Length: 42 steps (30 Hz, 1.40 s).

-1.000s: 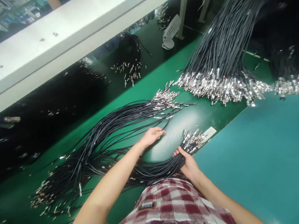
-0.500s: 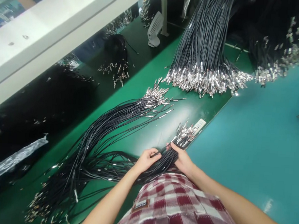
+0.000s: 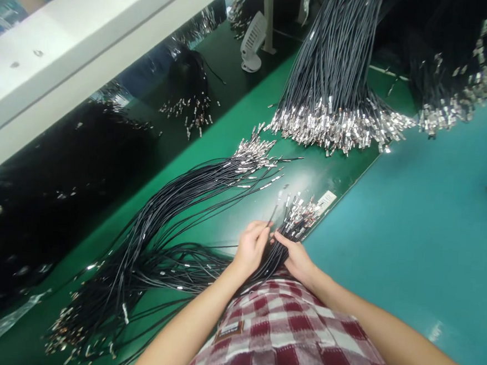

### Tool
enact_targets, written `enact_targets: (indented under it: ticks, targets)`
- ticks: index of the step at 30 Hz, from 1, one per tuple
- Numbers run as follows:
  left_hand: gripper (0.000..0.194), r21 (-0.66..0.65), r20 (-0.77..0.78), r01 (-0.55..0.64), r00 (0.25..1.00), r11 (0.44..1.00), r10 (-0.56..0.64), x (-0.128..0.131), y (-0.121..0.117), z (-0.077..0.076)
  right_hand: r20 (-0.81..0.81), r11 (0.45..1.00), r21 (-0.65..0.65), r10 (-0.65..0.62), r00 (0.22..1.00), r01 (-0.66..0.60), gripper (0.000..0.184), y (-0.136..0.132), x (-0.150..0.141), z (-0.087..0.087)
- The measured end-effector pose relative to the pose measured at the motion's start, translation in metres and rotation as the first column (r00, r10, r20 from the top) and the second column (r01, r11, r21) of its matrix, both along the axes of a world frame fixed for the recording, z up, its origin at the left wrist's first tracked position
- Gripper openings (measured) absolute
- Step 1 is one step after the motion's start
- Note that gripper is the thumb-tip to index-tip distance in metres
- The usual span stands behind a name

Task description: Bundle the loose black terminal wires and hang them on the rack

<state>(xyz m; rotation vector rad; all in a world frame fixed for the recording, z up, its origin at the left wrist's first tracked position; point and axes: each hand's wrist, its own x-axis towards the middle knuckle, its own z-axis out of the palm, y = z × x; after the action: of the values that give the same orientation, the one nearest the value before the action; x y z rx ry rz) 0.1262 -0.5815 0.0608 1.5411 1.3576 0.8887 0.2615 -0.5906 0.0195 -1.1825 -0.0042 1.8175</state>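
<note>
A bundle of black cables (image 3: 275, 258) with silver metal terminals lies at the table edge in front of my checked apron. My right hand (image 3: 297, 257) is closed around this bundle just below its terminals, thumb on top. Beside it, my left hand (image 3: 252, 245) pinches one thin black cable (image 3: 272, 215), whose end sticks up slightly apart from the rest. The bundle trails left behind my left forearm into a tangle of cables. Another cable bunch (image 3: 171, 191) curves across the green tabletop, its terminals (image 3: 254, 152) lying beyond my hands.
A thick hank of black cables (image 3: 331, 55) fans out at the back, with more cables (image 3: 440, 107) to its right. A small white fan (image 3: 253, 41) stands near a post. A white shelf beam (image 3: 90, 49) crosses the upper left. A white label (image 3: 326, 200) sits at the table edge.
My left hand has moved up and right, beside the bundle's terminal end, and a single cable end now stands out from it. My right hand has stayed on the bundle.
</note>
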Motion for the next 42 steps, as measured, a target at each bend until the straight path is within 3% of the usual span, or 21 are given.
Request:
enact_targets:
  ticks: [3,7,10,13,16,18,20,22,26,32,35,39,42]
  targets:
    - [0.034,-0.074,0.031,0.009,0.999,0.997,-0.007,0.027,-0.003,-0.008,-0.012,0.999,-0.025,-0.037,0.999,0.037,0.023,-0.002,0.001,-0.004]
    - [0.048,-0.226,0.123,-0.076,0.987,0.971,0.106,0.042,-0.018,-0.042,-0.097,0.994,-0.108,0.007,0.995,-0.017,0.021,-0.003,0.007,-0.008]
    - [0.044,-0.331,0.124,-0.138,0.974,0.933,0.188,0.023,-0.009,-0.06,-0.127,0.995,-0.096,0.027,0.991,-0.04,0.025,-0.002,0.008,-0.005]
    - [0.021,-0.172,-0.152,-0.118,0.984,0.978,0.092,-0.023,0.026,-0.063,-0.102,0.994,-0.111,0.003,0.995,-0.015,0.024,0.0,0.005,-0.005]
    - [0.022,0.033,-0.571,-0.058,0.818,0.998,0.066,-0.07,0.07,-0.064,-0.096,0.983,-0.184,-0.035,0.995,0.017,0.025,0.002,0.003,-0.008]
    - [0.023,0.006,-0.751,0.038,0.66,0.999,-0.021,-0.087,0.092,-0.068,-0.103,0.978,-0.208,-0.045,0.994,0.023,0.025,0.003,0.003,-0.01]
    - [0.015,-0.07,-0.815,0.117,0.565,0.991,-0.125,-0.092,0.104,-0.072,-0.11,0.977,-0.211,-0.045,0.993,0.021,0.025,0.004,0.004,-0.012]
    - [0.011,-0.103,-0.819,0.151,0.549,0.983,-0.171,-0.092,0.107,-0.073,-0.109,0.978,-0.208,-0.042,0.993,0.019,0.024,0.005,0.005,-0.013]
    - [0.008,-0.03,-0.796,0.152,0.594,0.988,-0.115,-0.095,0.1,-0.062,-0.108,0.977,-0.211,-0.036,0.994,0.013,0.024,0.007,0.006,-0.013]
    - [0.008,-0.005,-0.507,0.09,0.858,0.996,-0.08,-0.105,0.086,-0.059,-0.1,0.976,-0.216,-0.027,0.995,0.004,0.023,0.009,0.005,-0.01]
    - [0.007,-0.008,-0.398,0.001,0.917,1.0,-0.004,-0.103,0.086,-0.058,-0.104,0.979,-0.202,-0.022,0.994,0.001,0.022,0.009,0.005,-0.008]
    - [0.009,0.03,-0.292,-0.148,0.945,0.989,0.15,-0.108,0.078,-0.029,-0.107,0.983,-0.185,-0.02,0.994,0.0,0.021,0.007,0.005,-0.007]
    - [0.018,-0.044,-0.133,-0.17,0.978,0.984,0.163,-0.111,0.048,-0.001,-0.085,0.98,-0.196,-0.049,0.995,0.032,0.021,0.004,0.005,-0.005]
